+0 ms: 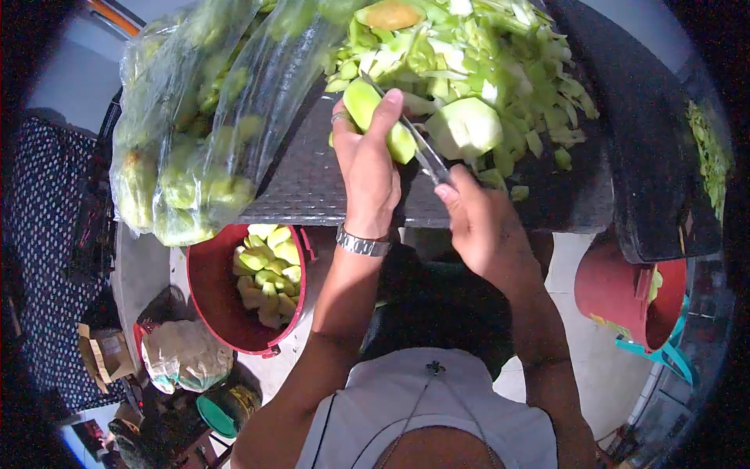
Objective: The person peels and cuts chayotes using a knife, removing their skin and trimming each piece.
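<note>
My left hand (367,156) is wrapped round a pale green fruit (362,102) that looks like an unripe mango. In my right hand (480,219) is a knife (419,141), its long thin blade lying along the fruit's right side, close to my left thumb. Just right of the blade, a larger peeled, pale fruit (466,127) rests on the dark woven tabletop (301,184). Behind it spreads a heap of green peelings (500,59), with an orange-tinged piece (391,14) on top.
A clear plastic bag (183,156) of green fruit lies at the table's left. Below stands a red bucket (205,301) holding cut pale green pieces (269,270). Another red bucket (613,285) is on the right. A black chair-like object (656,172) adjoins the table's right side.
</note>
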Demonstrator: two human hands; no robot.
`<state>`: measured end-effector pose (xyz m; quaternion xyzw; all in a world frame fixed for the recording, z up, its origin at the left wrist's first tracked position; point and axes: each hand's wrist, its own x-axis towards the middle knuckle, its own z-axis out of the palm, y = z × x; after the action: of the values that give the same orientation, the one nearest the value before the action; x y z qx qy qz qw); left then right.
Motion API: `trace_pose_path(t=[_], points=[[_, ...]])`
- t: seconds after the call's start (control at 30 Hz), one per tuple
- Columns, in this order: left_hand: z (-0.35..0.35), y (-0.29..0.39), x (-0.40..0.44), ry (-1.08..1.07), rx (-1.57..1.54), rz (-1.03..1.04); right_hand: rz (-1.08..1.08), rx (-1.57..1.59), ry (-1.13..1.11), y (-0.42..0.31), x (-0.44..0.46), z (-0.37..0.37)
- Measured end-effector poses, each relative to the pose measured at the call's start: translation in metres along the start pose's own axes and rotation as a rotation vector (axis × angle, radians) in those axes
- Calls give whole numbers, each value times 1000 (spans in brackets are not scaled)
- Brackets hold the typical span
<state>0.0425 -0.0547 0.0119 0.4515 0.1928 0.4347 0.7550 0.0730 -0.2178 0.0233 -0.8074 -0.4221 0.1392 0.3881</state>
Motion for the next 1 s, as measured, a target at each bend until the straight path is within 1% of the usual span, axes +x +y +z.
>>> trace_pose_path(t=[0.07,0.1,0.2,0.3,0.4,0.43,0.5,0.6,0.67,0.7,0.77,0.83,0.9,1.0], points=[[-2,-1,2,38,-1,3,-46,-345,147,0,-2,1],[0,-6,3,77,15,46,-11,-333,146,-5,-2,2],[0,-7,4,88,-2,4,-8,-325,130,-7,-5,2],[-6,1,3,-38,33,-30,-8,125,-78,15,1,-7],[-26,5,8,-142,-281,-295,291,251,-95,16,3,-28],[-31,8,14,-201,-412,-363,137,-153,199,26,1,-21],[-40,13,16,-221,-479,-400,5,-191,351,36,-1,-31],[-35,18,13,-211,-560,-417,184,59,299,27,-1,-33],[-29,18,12,-220,-607,-426,198,222,167,9,1,-30],[-27,17,10,-231,-626,-428,192,206,159,-2,3,-29],[-25,15,6,-227,-617,-425,62,293,235,-8,16,-8],[-26,11,4,-204,-561,-410,-7,276,269,-9,30,7],[-25,9,2,-149,-531,-367,-15,153,263,-8,43,13],[-24,12,-1,-101,-469,-310,14,111,152,-2,53,19]])
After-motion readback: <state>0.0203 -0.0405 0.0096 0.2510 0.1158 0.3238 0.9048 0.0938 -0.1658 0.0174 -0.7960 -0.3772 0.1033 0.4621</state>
